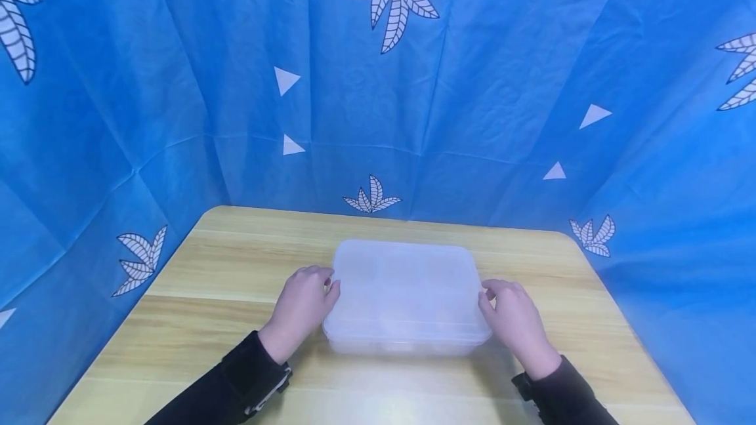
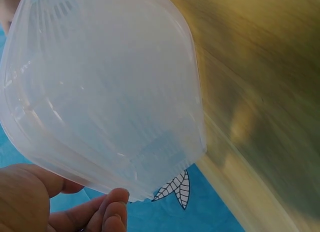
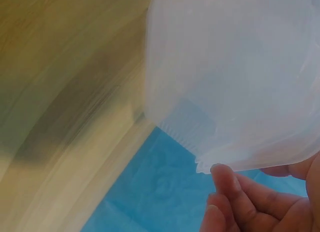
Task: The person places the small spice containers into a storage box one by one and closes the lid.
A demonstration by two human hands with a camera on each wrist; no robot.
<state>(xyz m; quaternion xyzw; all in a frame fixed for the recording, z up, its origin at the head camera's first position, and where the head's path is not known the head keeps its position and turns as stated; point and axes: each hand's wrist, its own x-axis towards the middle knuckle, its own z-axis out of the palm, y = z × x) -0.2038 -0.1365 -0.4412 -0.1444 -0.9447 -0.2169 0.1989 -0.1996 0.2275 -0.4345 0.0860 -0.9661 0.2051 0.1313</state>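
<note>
A translucent white plastic storage box with a flat rounded lid sits on the wooden table, one long side facing me. At its left end my left hand has curled fingers and thumb against the lid's rim. My right hand holds the opposite end in the same way, fingertips right at the rim. The left wrist view shows the box's wall close up, with the left fingertips under the rim. In the right wrist view, a right fingertip touches the rim's corner. The box's contents are hidden.
The light wooden table has rounded far corners. A blue curtain with leaf and triangle prints surrounds it at the back and on both sides. Dark sleeves with wrist straps cover both forearms.
</note>
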